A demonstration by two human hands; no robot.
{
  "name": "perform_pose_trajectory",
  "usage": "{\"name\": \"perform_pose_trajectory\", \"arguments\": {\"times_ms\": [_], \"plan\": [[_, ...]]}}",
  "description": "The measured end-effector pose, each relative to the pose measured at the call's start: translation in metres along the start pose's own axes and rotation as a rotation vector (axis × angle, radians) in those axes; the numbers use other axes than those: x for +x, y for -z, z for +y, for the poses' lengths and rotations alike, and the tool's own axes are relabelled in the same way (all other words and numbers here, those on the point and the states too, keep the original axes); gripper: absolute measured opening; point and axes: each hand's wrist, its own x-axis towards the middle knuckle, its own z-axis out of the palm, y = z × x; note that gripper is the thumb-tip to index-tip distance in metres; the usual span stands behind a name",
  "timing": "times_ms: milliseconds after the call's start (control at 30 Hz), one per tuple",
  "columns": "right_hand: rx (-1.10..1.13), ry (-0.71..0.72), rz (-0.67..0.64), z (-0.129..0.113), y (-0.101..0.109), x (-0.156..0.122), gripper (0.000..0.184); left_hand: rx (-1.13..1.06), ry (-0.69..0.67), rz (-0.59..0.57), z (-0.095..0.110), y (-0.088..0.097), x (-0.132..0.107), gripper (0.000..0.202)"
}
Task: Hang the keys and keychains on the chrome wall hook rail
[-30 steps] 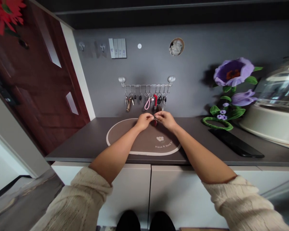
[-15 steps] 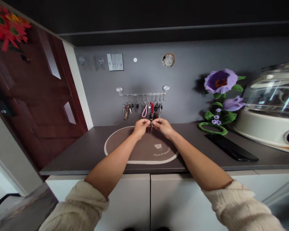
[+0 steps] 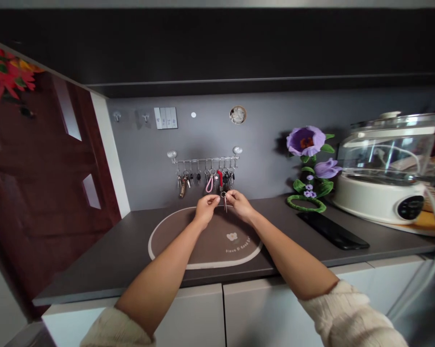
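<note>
Both my hands meet over the back of a brown oval mat (image 3: pixel 174 241) on a dark counter (image 3: pixel 105 260). My left hand (image 3: pixel 206 208) and my right hand (image 3: pixel 238 204) each pinch a small key ring with keys (image 3: pixel 224 198) that hangs between their fingertips. Just behind them a chrome key rack (image 3: pixel 205 160) is fixed to the grey wall, with several key bunches hanging from its hooks, among them a pink loop (image 3: pixel 210 184) and a red fob (image 3: pixel 220 177).
A purple fabric flower (image 3: pixel 307 144) stands at the right of the rack. A black flat device (image 3: pixel 331 231) lies on the counter beside a white cooker with a glass lid (image 3: pixel 384 178). A dark red door (image 3: pixel 40 193) is at the left. White cabinet doors (image 3: pixel 239 313) sit below.
The view has tilted up and turned right, so hands and rack sit lower in frame. Both hands stay pinched on the key ring, lifted a little toward the rack.
</note>
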Motion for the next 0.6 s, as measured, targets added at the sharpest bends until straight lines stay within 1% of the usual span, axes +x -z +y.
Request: {"name": "perform_pose_trajectory", "arguments": {"times_ms": [133, 267, 433, 600], "plan": [[0.125, -0.049, 0.064, -0.011, 0.007, 0.002, 0.029, 0.005, 0.036, 0.027, -0.005, 0.001, 0.001, 0.026], [0.157, -0.120, 0.143, -0.029, 0.018, 0.011, 0.021, 0.023, 0.060, 0.052, -0.010, 0.002, 0.003, 0.022], [0.201, -0.149, 0.253, -0.048, 0.033, 0.038, 0.007, 0.049, 0.063, 0.077, -0.018, 0.001, 0.004, 0.023], [0.214, -0.220, 0.342, -0.062, 0.043, 0.065, 0.009, 0.077, 0.070, 0.068, -0.023, 0.000, 0.006, 0.023]]}}
